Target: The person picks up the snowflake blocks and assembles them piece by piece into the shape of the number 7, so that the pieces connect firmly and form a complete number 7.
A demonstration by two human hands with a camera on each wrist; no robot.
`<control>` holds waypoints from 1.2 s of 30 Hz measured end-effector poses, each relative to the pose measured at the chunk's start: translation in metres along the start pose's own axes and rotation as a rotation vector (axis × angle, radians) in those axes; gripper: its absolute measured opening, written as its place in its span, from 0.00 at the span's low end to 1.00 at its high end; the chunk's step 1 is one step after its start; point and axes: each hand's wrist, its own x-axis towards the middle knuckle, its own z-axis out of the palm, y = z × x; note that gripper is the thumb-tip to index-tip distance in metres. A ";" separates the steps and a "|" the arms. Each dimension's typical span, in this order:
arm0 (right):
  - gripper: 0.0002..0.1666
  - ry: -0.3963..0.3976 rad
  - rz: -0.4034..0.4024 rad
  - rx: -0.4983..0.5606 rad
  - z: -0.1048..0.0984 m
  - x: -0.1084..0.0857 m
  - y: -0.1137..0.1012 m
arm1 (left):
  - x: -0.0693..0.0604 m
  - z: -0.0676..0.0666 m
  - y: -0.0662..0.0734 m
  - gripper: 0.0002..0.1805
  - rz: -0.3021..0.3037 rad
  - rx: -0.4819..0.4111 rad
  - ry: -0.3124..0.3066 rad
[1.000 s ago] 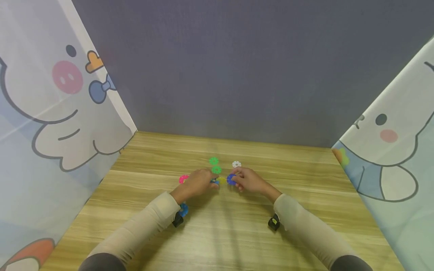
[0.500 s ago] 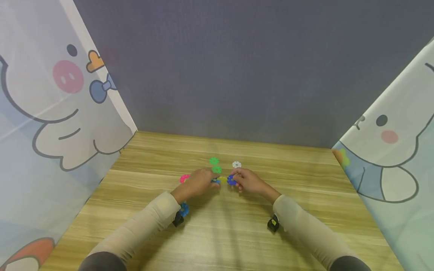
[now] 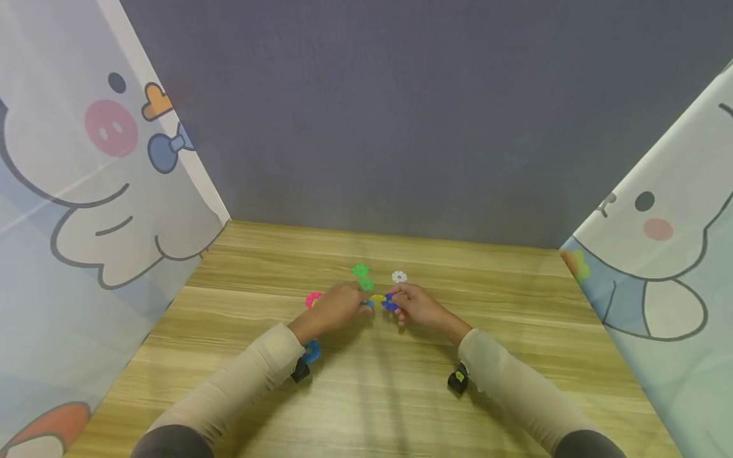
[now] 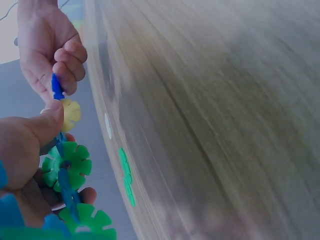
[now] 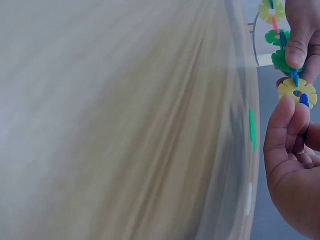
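Observation:
My left hand [image 3: 338, 304] grips a chain of slotted plastic snowflake discs, among them a green disc [image 4: 75, 167] and light blue ones standing edgewise. A yellow disc [image 5: 297, 91] sits at the chain's end, just past my left thumb. My right hand [image 3: 420, 306] pinches a dark blue disc [image 3: 389, 302] between thumb and fingers. Its edge meets the yellow disc's rim in the right wrist view; how deep it sits in a slot is hidden by the fingertips. A pink disc [image 3: 313, 299] and a blue disc [image 3: 312, 351] show beside the left wrist and sleeve.
Two green discs [image 3: 361, 271] lie flat on the wooden table [image 3: 492, 273] beyond my hands, with a white disc [image 3: 399, 277] to their right. A grey panel [image 3: 378, 127] closes off the back. Cartoon-printed cloths [image 3: 658, 267] stand at both sides.
The dark blue disc has shifted slightly left and tilted, and now meets the yellow disc. More of the yellow disc shows between my hands. The loose discs have stayed put.

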 end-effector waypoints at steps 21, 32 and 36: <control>0.14 -0.033 -0.006 -0.032 0.005 0.002 0.003 | 0.000 0.003 0.002 0.21 0.016 0.047 -0.060; 0.15 -0.009 -0.021 -0.200 -0.002 0.003 0.002 | -0.006 0.002 0.001 0.19 0.034 0.012 -0.036; 0.15 0.015 -0.060 -0.267 -0.004 0.008 -0.002 | -0.008 0.001 0.000 0.19 0.013 0.003 -0.048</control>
